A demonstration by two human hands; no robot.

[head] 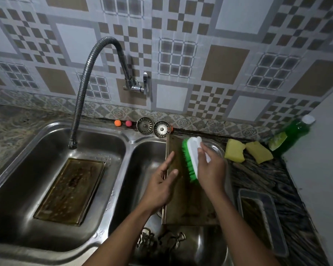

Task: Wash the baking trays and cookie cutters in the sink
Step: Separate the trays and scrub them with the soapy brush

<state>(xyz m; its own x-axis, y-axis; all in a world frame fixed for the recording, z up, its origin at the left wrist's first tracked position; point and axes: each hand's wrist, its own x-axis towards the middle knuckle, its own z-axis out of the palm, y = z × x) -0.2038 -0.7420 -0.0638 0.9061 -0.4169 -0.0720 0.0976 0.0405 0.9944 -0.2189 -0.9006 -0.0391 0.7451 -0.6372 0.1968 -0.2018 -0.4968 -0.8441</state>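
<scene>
A brownish baking tray (188, 204) stands tilted in the right basin of the steel double sink (121, 169). My left hand (161, 183) holds its left rim, fingers curled over the edge. My right hand (210, 169) grips a white scrub brush with green bristles (190, 158), bristles against the tray's upper face. A second tray (69, 191) lies flat in the left basin under the flexible tap (81, 89). Several metal cookie cutters (160, 240) lie at the bottom of the right basin, near my forearms.
Two yellow sponges (247, 152) and a green soap bottle (290, 135) sit on the dark counter at right. A grey rectangular container (263, 221) stands beside the right basin. Two sink strainers (153, 126) and small coloured balls (123, 123) line the back ledge.
</scene>
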